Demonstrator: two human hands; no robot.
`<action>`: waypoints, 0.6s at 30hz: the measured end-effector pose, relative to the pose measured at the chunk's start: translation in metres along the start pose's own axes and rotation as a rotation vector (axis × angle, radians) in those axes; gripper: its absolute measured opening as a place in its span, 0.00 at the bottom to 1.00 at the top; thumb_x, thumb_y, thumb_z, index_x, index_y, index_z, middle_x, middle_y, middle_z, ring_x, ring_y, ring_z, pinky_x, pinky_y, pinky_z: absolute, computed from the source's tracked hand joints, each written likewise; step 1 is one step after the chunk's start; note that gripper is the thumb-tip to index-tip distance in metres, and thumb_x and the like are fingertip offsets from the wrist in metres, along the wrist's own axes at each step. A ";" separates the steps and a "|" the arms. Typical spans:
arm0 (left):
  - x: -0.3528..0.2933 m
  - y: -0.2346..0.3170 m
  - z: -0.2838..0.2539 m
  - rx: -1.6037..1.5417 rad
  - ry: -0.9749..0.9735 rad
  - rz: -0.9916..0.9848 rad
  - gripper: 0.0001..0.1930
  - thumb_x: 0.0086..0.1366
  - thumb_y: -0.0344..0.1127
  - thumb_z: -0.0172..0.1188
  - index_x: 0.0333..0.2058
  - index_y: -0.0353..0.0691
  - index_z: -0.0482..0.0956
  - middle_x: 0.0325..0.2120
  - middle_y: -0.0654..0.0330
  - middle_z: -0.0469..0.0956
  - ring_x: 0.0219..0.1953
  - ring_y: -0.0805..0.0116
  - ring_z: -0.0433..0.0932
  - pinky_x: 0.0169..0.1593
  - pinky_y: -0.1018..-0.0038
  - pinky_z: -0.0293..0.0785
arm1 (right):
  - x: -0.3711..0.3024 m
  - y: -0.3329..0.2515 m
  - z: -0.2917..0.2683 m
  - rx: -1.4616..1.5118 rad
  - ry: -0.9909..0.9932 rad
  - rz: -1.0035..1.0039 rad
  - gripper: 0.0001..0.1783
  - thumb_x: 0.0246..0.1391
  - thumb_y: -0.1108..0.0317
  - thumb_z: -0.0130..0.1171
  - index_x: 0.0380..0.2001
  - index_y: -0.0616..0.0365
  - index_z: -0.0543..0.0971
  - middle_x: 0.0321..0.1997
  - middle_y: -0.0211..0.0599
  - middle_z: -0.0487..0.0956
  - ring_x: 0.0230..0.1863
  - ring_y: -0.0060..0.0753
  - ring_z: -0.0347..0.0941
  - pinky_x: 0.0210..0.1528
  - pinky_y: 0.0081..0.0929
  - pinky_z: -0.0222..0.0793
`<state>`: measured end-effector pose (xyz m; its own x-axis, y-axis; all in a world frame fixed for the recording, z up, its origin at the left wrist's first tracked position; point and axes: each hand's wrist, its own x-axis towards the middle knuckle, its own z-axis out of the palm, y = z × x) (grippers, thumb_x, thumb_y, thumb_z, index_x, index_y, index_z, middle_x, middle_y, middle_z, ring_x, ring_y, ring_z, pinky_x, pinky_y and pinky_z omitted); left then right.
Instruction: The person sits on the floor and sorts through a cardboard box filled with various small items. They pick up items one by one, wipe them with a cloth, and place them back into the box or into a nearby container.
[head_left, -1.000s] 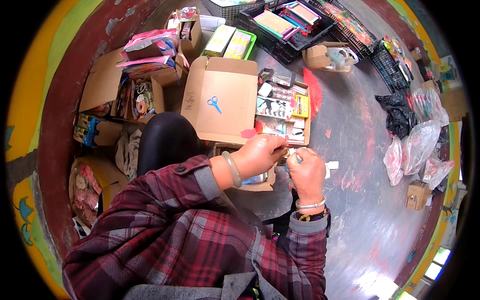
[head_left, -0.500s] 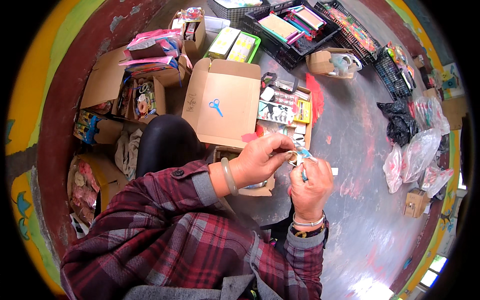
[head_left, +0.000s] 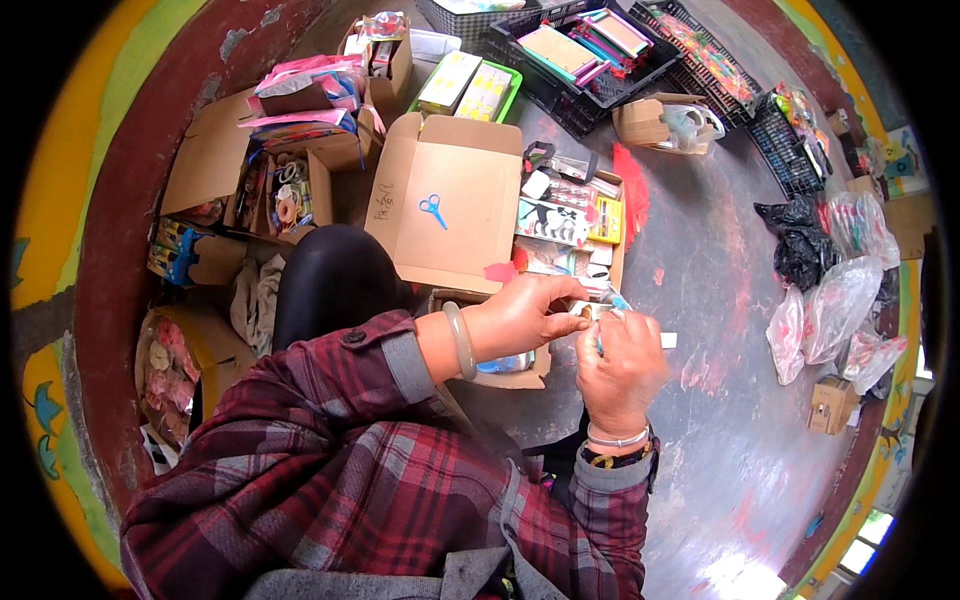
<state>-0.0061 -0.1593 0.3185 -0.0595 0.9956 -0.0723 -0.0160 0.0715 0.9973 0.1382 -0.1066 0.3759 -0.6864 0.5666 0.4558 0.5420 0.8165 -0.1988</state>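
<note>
My left hand (head_left: 530,318) is closed, thumb and forefinger pinching one side of a small white-and-blue thing (head_left: 610,297). My right hand (head_left: 622,372) has curled fingers round its other side. Fingers cover much of it, so its kind does not show. Under my left wrist stands an open cardboard box (head_left: 538,376) with something blue inside. Beyond the hands, small blue-handled scissors (head_left: 432,209) lie on a raised cardboard flap (head_left: 470,175). Just past my fingertips is a carton of stationery (head_left: 618,275) with a cow-patterned packet (head_left: 552,222) and a yellow box (head_left: 606,222).
Cartons (head_left: 215,160) with packets and tape rolls stand at my left, beside my dark-clothed knee (head_left: 335,290). Black crates (head_left: 570,112) hold frames and colourful goods at the far side. Plastic bags (head_left: 840,305) and a small carton (head_left: 832,405) sit on the right.
The white ring-shaped part between my fingers has turned and is now mostly covered. My right fingers have closed in further, and both hands stay near the same place.
</note>
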 end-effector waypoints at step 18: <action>0.002 0.005 -0.013 -0.952 -0.144 -0.245 0.11 0.62 0.28 0.57 0.44 0.37 0.73 0.41 0.58 0.75 0.43 0.69 0.75 0.49 0.74 0.73 | -0.011 0.038 -0.016 1.430 -0.168 0.944 0.27 0.55 0.50 0.57 0.44 0.65 0.73 0.31 0.36 0.77 0.32 0.23 0.73 0.34 0.19 0.70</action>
<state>-0.0198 -0.1577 0.3234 0.1736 0.9621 -0.2102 -0.8098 0.2609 0.5254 0.1744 -0.0836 0.3775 -0.4993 0.7995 -0.3339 -0.0078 -0.3896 -0.9210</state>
